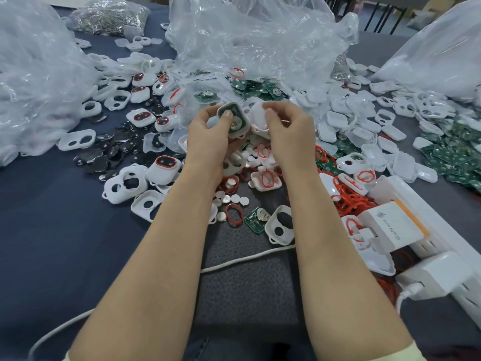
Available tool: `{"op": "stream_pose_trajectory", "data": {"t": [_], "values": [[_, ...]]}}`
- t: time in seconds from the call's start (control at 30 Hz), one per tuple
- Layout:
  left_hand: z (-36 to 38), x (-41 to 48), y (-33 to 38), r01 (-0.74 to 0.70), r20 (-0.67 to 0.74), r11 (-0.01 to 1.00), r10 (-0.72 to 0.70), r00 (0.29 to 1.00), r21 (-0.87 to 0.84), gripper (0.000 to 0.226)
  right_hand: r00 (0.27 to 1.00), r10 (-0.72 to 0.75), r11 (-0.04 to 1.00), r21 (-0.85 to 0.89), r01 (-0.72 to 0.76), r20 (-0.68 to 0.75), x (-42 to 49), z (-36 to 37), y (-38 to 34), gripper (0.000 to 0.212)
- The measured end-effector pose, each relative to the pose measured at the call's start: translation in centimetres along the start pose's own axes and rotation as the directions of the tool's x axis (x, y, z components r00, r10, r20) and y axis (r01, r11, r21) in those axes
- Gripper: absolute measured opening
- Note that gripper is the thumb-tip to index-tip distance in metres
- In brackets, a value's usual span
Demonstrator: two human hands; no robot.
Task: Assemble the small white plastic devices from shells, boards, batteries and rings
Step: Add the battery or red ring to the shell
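Observation:
My left hand (208, 134) grips a white shell with a green board (235, 121) seated in it, thumb pressing on the board, held above the table's middle. Just to its right, my right hand (286, 128) holds a plain white shell half (256, 115) with curled fingers. The two parts are side by side, close together. Beneath the hands lie loose coin batteries (235, 198), red rings (234, 214) and a spare green board (257, 220). Finished devices with red rings (165, 165) sit to the left.
Clear plastic bags (247, 40) rise at the back, left and right. White shells (338, 121) and green boards (453, 152) are heaped on the right, black discs (114, 149) on the left. A white power strip with chargers (406, 230) and a white cable (247, 259) lie near the right front.

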State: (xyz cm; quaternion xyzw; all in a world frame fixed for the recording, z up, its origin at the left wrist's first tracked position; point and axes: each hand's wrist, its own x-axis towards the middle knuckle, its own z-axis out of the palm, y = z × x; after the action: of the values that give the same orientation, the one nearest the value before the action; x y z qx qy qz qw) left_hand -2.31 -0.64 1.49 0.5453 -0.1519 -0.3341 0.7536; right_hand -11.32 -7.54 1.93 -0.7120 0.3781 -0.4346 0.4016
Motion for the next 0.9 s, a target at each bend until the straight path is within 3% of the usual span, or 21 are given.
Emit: {"op": "stream_pose_trajectory", "data": {"t": [0.1,0.27,0.4,0.57,0.9], "values": [[0.21,0.11,0.04,0.024,-0.019,0.999,-0.024,1.000,-0.040,0.008,0.996,0.056,0.993,0.105,-0.049,-0.063,0.24,-0.40,-0.03,0.023],[0.19,0.13,0.00,0.029,-0.023,0.999,-0.030,0.999,-0.025,0.007,0.987,0.158,0.913,0.378,-0.153,0.016,0.45,-0.21,-0.27,0.034],[0.01,0.16,-0.20,-0.026,0.009,0.998,0.026,1.000,0.056,0.022,0.986,0.164,0.913,0.376,-0.161,0.023,0.61,-0.27,-0.07,0.023],[0.05,-0.18,-0.41,-0.150,0.078,0.961,0.135,0.988,0.232,0.024,0.986,0.163,0.920,0.359,-0.160,0.021,0.65,-0.04,0.21,0.020],[-0.01,0.03,-0.76,-0.169,0.088,0.961,0.153,0.984,0.221,0.023,0.981,0.189,0.903,0.387,-0.185,0.028,0.49,-0.08,0.06,0.022]]}}
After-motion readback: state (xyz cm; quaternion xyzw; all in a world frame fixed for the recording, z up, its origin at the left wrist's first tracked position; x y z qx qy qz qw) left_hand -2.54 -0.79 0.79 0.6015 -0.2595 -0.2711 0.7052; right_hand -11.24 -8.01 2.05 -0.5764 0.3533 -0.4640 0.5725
